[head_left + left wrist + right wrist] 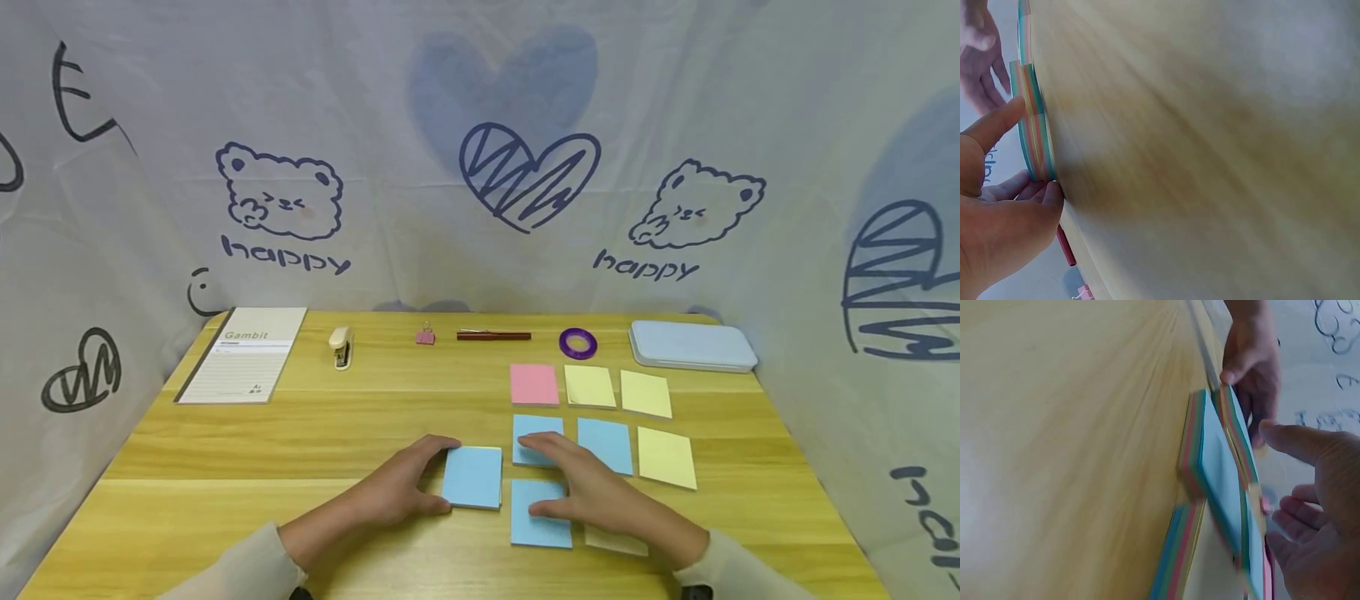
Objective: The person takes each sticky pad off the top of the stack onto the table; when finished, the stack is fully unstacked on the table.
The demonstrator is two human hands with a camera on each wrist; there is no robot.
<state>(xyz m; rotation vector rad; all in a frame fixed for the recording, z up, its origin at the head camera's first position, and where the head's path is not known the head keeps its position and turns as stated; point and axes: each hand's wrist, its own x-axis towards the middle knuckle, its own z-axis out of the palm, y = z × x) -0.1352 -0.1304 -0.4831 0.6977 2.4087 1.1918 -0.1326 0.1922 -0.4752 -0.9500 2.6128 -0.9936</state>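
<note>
My left hand (401,483) holds a blue-topped sticky note pad (472,477) by its far and near edges, thumb on the near side. The left wrist view shows the striped coloured layers of the pad (1036,147) between thumb and fingers. My right hand (592,483) hovers with spread fingers over two blue-topped pads, a nearer one (534,533) and a farther one (528,454). In the right wrist view nothing is between the thumb and fingers of my right hand (1319,506). A pale pad (618,542) lies partly hidden beneath this hand.
Farther right lie another blue pad (604,446), a pink pad (534,384) and several yellow pads (666,457). Along the back are a notebook (243,354), stapler (341,346), pink binder clip (425,337), dark red pen (493,336), purple tape roll (578,343) and pale blue case (693,346).
</note>
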